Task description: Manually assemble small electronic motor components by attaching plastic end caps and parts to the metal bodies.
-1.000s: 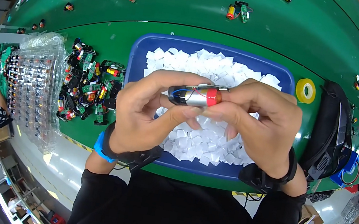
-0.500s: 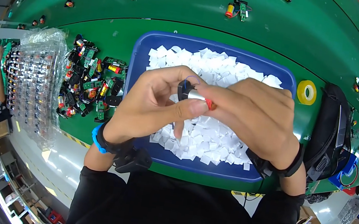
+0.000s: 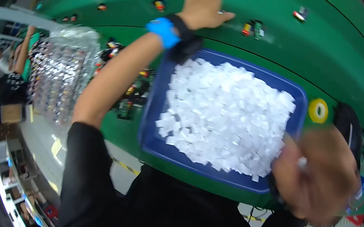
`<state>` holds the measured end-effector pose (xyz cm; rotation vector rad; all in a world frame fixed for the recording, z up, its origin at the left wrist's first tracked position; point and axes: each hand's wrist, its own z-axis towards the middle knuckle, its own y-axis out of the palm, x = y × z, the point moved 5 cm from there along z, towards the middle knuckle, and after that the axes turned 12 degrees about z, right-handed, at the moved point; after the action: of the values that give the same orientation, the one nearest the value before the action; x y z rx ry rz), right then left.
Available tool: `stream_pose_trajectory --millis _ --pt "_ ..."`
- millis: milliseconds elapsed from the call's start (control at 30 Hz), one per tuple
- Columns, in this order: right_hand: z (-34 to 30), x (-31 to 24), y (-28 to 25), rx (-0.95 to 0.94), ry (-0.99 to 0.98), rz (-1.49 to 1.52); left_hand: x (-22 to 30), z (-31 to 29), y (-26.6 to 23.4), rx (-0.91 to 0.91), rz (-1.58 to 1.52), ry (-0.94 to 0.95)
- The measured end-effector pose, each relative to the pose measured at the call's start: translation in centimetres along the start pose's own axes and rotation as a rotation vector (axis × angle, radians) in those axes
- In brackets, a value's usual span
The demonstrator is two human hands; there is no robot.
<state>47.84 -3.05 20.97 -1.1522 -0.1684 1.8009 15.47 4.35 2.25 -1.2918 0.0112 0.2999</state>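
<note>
My left hand [image 3: 204, 9] reaches far forward over the green work surface, its thumb stretched out to the right, apart from the fingers. A small light-coloured bit [image 3: 221, 12] shows beside the thumb; most of whatever lies there is hidden by the hand. My right hand [image 3: 319, 172] is at the right edge of a blue tray [image 3: 152, 130], smeared by motion, so its fingers cannot be read. A small white spot shows on it, too blurred to name. Loose white paper pieces [image 3: 229, 116] heap up in the tray.
Small assemblies with red-yellow cylinders and green circuit boards [image 3: 257, 30] are spaced along the far green surface; more pile up left of the tray. Clear plastic packaging [image 3: 65, 75] holds several rows of parts. Yellow tape roll [image 3: 318, 111] and black bag [image 3: 350, 123] stand right.
My hands have parted from above the tray. The left has gone forward to the far surface, the right toward the lower right. The silver-and-red cylinder part they held no longer shows.
</note>
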Motion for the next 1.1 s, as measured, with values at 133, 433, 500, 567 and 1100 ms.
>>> stream_pose_trajectory --millis 133,433,500,567,1100 --pt "-2.1 -2.5 -3.4 -0.015 -0.300 0.013 2.7 2.8 0.5 0.118 -0.011 -0.003" --pt "-1.4 -0.8 -4.0 -0.127 -0.211 -0.002 6.5 3.6 -1.4 -0.360 -0.631 0.047" --pt "-1.4 -0.7 -3.1 -0.076 -0.157 0.000 6.4 2.1 -3.3 -0.191 -0.643 0.193" --pt "-1.6 -0.2 -2.0 -0.036 -0.084 0.003 6.9 -0.5 -7.6 0.038 -0.557 0.352" --pt "1.0 5.6 5.8 -0.095 -0.203 -0.037 5.7 -15.5 -15.6 0.123 -1.199 0.088"
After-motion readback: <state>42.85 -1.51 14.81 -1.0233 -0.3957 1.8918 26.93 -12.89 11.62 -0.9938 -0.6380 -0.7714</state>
